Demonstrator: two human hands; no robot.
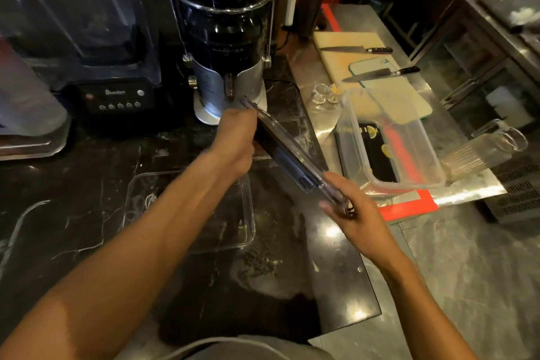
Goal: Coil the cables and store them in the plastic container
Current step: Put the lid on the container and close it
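Far left of the grips, a blender (87, 26) with a button panel stands at the back of the dark marble table (73, 184); just beyond the left grip rises a black and silver grinder (225, 47), its base nearly touching the lid's far end; below the left forearm lies a clear plastic container (233, 228) flat on the table, with thin pale cables (146, 202) faintly visible inside at its left edge; the left hand (236, 140) has its grip curled round the far end of a clear lid (292, 155), held tilted on edge above the container; the right hand (355, 213) pinches the lid's near end, fingers clamped on its rim; right of that grip, a second clear container (391, 137) rests tilted on a steel surface; beyond it lie a cutting board (347, 38) and two knives (380, 73).
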